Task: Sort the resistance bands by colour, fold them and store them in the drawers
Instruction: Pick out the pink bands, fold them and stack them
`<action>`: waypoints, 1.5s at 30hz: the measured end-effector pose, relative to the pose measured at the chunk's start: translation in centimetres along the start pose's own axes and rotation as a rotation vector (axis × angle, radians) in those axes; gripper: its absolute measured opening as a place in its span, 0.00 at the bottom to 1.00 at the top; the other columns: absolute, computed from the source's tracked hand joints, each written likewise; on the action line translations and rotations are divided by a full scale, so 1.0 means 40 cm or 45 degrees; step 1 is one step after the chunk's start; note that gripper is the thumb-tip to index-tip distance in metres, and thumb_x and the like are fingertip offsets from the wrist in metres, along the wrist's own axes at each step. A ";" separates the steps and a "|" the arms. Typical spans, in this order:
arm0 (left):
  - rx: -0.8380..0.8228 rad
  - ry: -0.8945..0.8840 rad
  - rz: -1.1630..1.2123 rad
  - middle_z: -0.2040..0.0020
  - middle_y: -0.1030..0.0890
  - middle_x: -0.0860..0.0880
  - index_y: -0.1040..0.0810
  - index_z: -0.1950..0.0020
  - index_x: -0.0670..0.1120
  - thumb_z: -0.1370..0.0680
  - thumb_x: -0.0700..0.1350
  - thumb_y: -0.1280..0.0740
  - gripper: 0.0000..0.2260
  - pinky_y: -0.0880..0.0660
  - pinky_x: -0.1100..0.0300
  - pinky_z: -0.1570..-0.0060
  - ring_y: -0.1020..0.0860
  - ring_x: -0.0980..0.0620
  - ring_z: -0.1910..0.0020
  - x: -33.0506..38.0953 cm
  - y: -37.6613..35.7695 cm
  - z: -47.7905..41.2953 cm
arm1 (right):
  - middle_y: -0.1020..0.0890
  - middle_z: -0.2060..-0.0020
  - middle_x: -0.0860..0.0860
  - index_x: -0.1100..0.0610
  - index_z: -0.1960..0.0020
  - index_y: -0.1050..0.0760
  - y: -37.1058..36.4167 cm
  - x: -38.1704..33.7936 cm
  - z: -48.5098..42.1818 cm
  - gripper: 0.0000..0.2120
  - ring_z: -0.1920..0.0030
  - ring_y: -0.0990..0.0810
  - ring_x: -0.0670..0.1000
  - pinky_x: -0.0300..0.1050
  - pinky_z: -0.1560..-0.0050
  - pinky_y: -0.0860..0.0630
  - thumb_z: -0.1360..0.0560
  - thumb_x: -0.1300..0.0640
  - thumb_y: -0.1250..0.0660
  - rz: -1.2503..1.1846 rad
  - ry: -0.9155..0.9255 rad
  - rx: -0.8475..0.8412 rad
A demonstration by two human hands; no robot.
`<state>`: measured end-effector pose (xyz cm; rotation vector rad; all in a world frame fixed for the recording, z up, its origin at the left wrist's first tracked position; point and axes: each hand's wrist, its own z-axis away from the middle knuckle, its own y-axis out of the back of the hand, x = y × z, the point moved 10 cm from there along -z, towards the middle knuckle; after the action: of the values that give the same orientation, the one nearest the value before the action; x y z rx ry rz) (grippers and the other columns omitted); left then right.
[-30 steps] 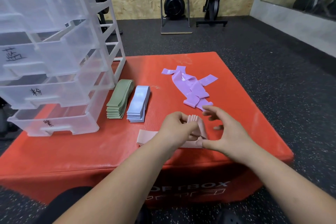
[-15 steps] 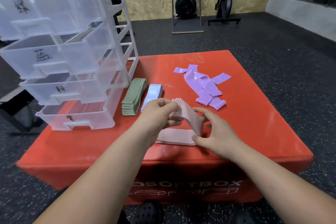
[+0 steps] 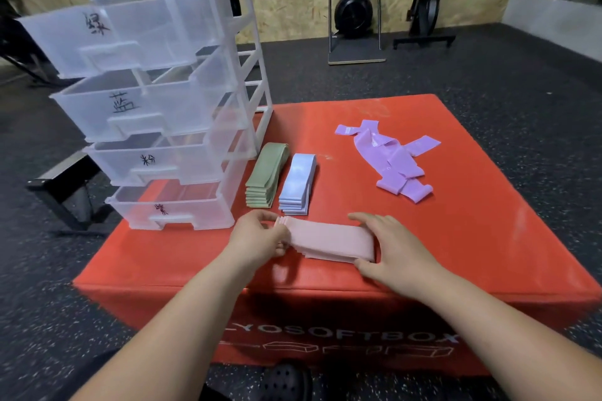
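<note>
Pink stack held endwise
Left hand pinches one end, right hand clasps the other (drawers lie left).

The red soft plyo box carries a clear four-drawer unit at 10 o'clock. Just beside it, stacked green bands and stacked blue bands lie side by side. Loose purple bands lie at 2 o'clock and folded pink bands at 6 o'clock.
</note>
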<state>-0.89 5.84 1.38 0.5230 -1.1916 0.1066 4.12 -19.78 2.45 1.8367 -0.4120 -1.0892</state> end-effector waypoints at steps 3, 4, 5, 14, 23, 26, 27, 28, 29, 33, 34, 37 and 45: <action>-0.010 -0.144 -0.434 0.61 0.15 0.50 0.21 0.41 0.50 0.32 0.47 0.28 0.19 0.18 0.49 0.55 0.16 0.47 0.62 0.013 -0.010 -0.007 | 0.23 0.34 0.42 0.44 0.22 0.34 0.005 0.012 0.003 0.38 0.34 0.26 0.48 0.48 0.32 0.29 0.29 0.44 0.26 0.016 -0.008 -0.004; -0.013 -0.198 -0.564 0.60 0.16 0.51 0.22 0.37 0.50 0.29 0.47 0.28 0.19 0.22 0.52 0.55 0.17 0.46 0.57 0.024 -0.017 -0.003 | 0.22 0.33 0.42 0.44 0.22 0.33 0.007 0.014 0.003 0.38 0.34 0.25 0.48 0.47 0.32 0.29 0.29 0.44 0.25 0.010 -0.007 -0.001; -0.010 -0.257 -0.675 0.57 0.17 0.51 0.24 0.34 0.50 0.26 0.47 0.29 0.20 0.27 0.54 0.55 0.19 0.46 0.53 0.035 -0.025 0.000 | 0.22 0.33 0.42 0.44 0.22 0.32 0.009 0.018 0.003 0.38 0.34 0.24 0.47 0.47 0.31 0.28 0.29 0.44 0.24 -0.003 -0.010 0.000; 0.008 -0.407 -0.822 0.43 0.17 0.44 0.28 0.28 0.48 0.20 0.47 0.34 0.20 0.25 0.51 0.44 0.20 0.39 0.41 0.069 -0.059 -0.005 | 0.24 0.42 0.37 0.44 0.29 0.27 0.017 0.012 -0.009 0.31 0.45 0.23 0.40 0.42 0.41 0.23 0.31 0.42 0.28 0.041 0.064 -0.095; 0.246 -0.650 -1.411 0.44 0.25 0.44 0.29 0.40 0.48 0.18 0.52 0.39 0.11 0.32 0.50 0.55 0.24 0.41 0.47 0.090 -0.072 0.020 | 0.28 0.46 0.38 0.42 0.31 0.27 -0.007 0.001 -0.012 0.27 0.44 0.27 0.44 0.44 0.41 0.26 0.30 0.41 0.34 0.150 0.121 -0.146; 0.195 -1.063 -1.343 0.42 0.25 0.47 0.26 0.36 0.49 0.21 0.54 0.36 0.16 0.26 0.48 0.50 0.24 0.42 0.44 0.139 -0.131 0.062 | 0.27 0.44 0.37 0.43 0.28 0.28 0.004 0.008 -0.014 0.30 0.43 0.26 0.41 0.42 0.40 0.26 0.30 0.40 0.31 0.135 0.123 -0.167; 0.034 -1.182 -1.314 0.37 0.24 0.48 0.27 0.30 0.50 0.21 0.57 0.36 0.21 0.25 0.48 0.43 0.25 0.43 0.39 0.140 -0.165 0.075 | 0.26 0.44 0.37 0.43 0.28 0.28 0.009 0.011 -0.015 0.32 0.43 0.25 0.40 0.42 0.39 0.26 0.30 0.39 0.30 0.127 0.119 -0.173; -0.137 -1.249 -1.307 0.31 0.25 0.49 0.30 0.25 0.51 0.21 0.59 0.34 0.26 0.27 0.48 0.35 0.26 0.45 0.34 0.133 -0.196 0.084 | 0.26 0.44 0.36 0.43 0.28 0.28 0.014 0.015 -0.017 0.33 0.43 0.24 0.40 0.42 0.39 0.25 0.31 0.37 0.30 0.117 0.115 -0.178; -0.279 -1.260 -1.331 0.27 0.26 0.50 0.33 0.21 0.51 0.21 0.60 0.33 0.30 0.31 0.50 0.29 0.28 0.46 0.30 0.120 -0.221 0.085 | 0.25 0.44 0.36 0.43 0.29 0.27 0.017 0.018 -0.018 0.33 0.43 0.23 0.40 0.43 0.39 0.24 0.32 0.36 0.30 0.111 0.111 -0.181; -0.393 -1.204 -1.378 0.33 0.24 0.51 0.33 0.21 0.53 0.22 0.58 0.27 0.32 0.29 0.50 0.34 0.27 0.47 0.34 0.107 -0.246 0.055 | 0.24 0.42 0.35 0.41 0.32 0.26 0.011 0.018 -0.011 0.29 0.42 0.24 0.41 0.45 0.39 0.24 0.31 0.35 0.29 0.153 0.134 -0.179; -0.400 -1.200 -1.378 0.35 0.23 0.51 0.31 0.23 0.53 0.23 0.58 0.26 0.31 0.27 0.50 0.37 0.26 0.47 0.36 0.111 -0.246 0.050 | 0.24 0.41 0.35 0.41 0.31 0.27 0.007 0.018 -0.009 0.29 0.42 0.25 0.42 0.46 0.39 0.25 0.30 0.35 0.28 0.176 0.146 -0.170; -0.427 -1.180 -1.348 0.40 0.23 0.52 0.28 0.26 0.55 0.25 0.59 0.24 0.30 0.25 0.48 0.42 0.26 0.48 0.39 0.126 -0.242 0.047 | 0.22 0.40 0.36 0.41 0.29 0.28 0.008 0.027 -0.014 0.33 0.41 0.24 0.44 0.46 0.38 0.26 0.30 0.34 0.25 0.213 0.137 -0.173; -0.495 -1.099 -1.196 0.45 0.23 0.58 0.23 0.34 0.60 0.29 0.59 0.21 0.25 0.23 0.50 0.46 0.25 0.54 0.44 0.128 -0.219 0.053 | 0.25 0.41 0.35 0.40 0.29 0.28 0.018 0.023 -0.021 0.31 0.40 0.27 0.44 0.47 0.37 0.26 0.30 0.35 0.25 0.300 0.122 -0.260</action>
<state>2.29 -3.76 3.67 0.7591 -1.6100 -1.2375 5.42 -20.32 2.75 1.6075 -0.4321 -0.8467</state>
